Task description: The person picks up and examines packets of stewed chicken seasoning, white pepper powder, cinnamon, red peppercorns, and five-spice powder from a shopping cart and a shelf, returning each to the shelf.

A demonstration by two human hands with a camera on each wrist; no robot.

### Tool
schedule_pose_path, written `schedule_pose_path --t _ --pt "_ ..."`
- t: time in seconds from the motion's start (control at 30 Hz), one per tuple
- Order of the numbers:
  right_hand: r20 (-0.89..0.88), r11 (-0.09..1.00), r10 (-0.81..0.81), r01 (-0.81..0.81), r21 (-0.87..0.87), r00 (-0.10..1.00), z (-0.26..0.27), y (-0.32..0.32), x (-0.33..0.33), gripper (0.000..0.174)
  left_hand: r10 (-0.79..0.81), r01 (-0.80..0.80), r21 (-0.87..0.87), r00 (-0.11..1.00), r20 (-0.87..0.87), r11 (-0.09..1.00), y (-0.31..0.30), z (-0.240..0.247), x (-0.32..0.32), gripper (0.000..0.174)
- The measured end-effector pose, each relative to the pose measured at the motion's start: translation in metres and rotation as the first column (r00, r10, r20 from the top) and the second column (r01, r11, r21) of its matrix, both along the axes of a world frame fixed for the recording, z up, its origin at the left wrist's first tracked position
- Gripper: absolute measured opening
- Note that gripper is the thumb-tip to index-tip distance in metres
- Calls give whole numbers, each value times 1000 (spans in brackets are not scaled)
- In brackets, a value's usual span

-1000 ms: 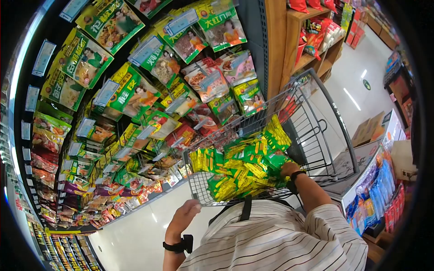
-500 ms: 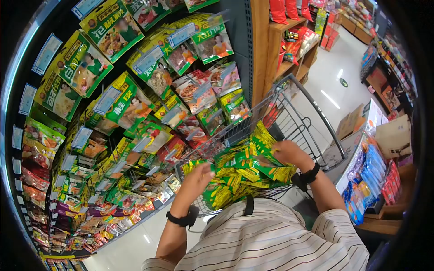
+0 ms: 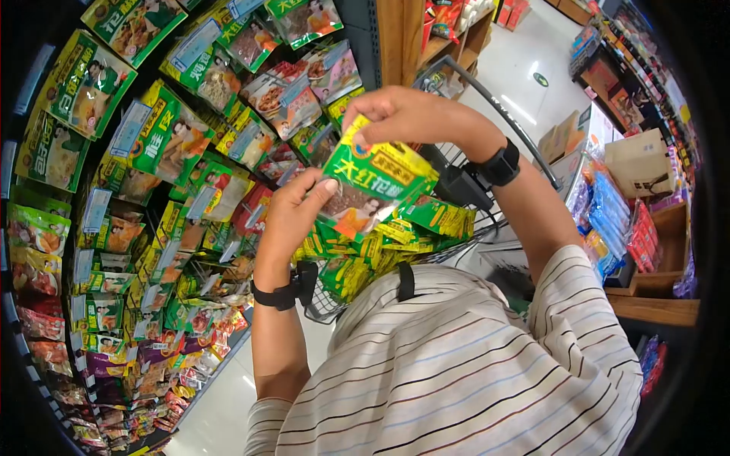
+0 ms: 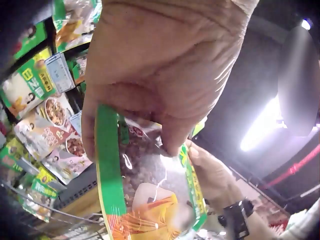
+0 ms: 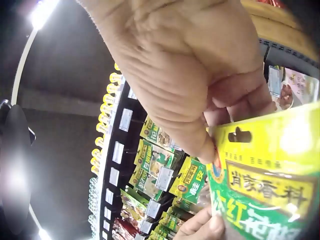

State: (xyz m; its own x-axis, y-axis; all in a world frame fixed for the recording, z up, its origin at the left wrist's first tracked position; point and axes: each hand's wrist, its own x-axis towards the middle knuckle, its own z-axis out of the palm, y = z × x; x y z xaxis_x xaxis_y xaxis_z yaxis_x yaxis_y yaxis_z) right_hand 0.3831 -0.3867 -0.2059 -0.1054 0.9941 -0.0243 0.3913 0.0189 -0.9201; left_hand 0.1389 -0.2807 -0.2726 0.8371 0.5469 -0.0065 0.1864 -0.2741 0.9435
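A green and yellow packet with a clear window of dark reddish contents is held up above the cart. My left hand pinches its lower left edge, thumb on the front. The top corner is pinched by my right hand. In the left wrist view the left hand grips the packet from above. The right wrist view has the right hand at the packet's yellow top, beside the hang hole. Many similar packets lie in the wire cart below.
Hanging packets with price tags fill the shelf at the left. The cart's handle reaches to the right behind my right arm. A cardboard box and blue packs stand at the right.
Both hands have risen from over the cart and come together; a packet is now held between them. The view has shifted, with shelf and cart further left.
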Motion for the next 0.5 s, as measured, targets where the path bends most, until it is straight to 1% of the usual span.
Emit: schedule_pose_path --t 0.07,0.1,0.17,0.2,0.23,0.27,0.33,0.37,0.43,0.5 --pt "-104 994 -103 107 32 989 -13 11 0 30 23 -20 -56 998 54 998 7 -10 -7 24" --pt "-45 976 -195 199 85 980 -9 8 -5 36 53 -42 -114 994 98 993 6 -10 -9 24" --pt "-161 975 -221 222 -13 962 -19 8 2 41 183 -143 -211 966 182 967 0 -7 -9 24" --pt "-215 971 -237 230 -60 947 -25 12 5 44 246 -186 -258 943 223 948 0 -4 -10 24" --pt "-446 975 -214 214 -51 869 -34 12 -3 46 259 -186 -296 939 229 937 5 -9 -14 23" --pt "-511 990 -143 132 -58 848 -33 9 -6 46 285 -207 -303 928 242 930 6 -10 -17 23" --pt "-600 993 -115 93 -67 792 -40 5 -16 45 331 -242 -315 904 272 918 7 -10 -17 22" --pt "-603 995 -101 83 -58 791 -43 6 -21 44 365 -258 -350 886 286 901 6 -10 -15 21" --pt "-614 997 -80 63 -49 785 -50 6 -30 42 397 -289 -344 866 303 893 4 -9 -13 21" --pt "-504 991 -129 97 -89 854 -51 7 -36 40 416 -304 -349 853 314 887 1 -8 -11 21"
